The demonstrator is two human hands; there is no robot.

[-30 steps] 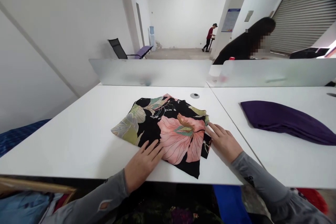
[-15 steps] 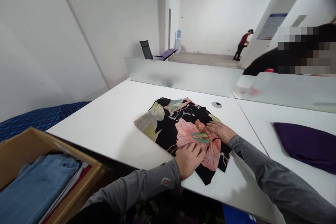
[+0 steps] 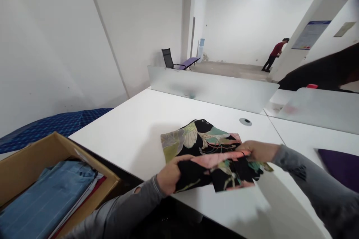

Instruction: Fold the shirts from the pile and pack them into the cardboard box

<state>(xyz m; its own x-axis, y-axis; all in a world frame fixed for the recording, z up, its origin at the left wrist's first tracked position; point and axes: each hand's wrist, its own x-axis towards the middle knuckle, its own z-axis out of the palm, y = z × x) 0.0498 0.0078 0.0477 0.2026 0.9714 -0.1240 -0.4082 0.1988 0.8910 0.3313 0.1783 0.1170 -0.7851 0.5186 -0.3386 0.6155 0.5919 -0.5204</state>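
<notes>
A black floral garment with pink, green and grey flowers is held over the white table. Its near part is gathered up in a fold between my two hands, while the far part spreads out behind. My left hand grips the fold at its left end, thumb on top. At the right end, my right hand is closed on the same fold. Loose cloth hangs down below the fold. What kind of garment it is, I cannot tell.
An open cardboard box with folded clothes stands at the left. A purple cloth lies on the right table. Frosted dividers line the back. A person in black is beyond them; another in red stands farther off.
Both hands lay flat on the spread garment before. Now they grip it and its near part is lifted into a fold. The view has shifted slightly to the left.
</notes>
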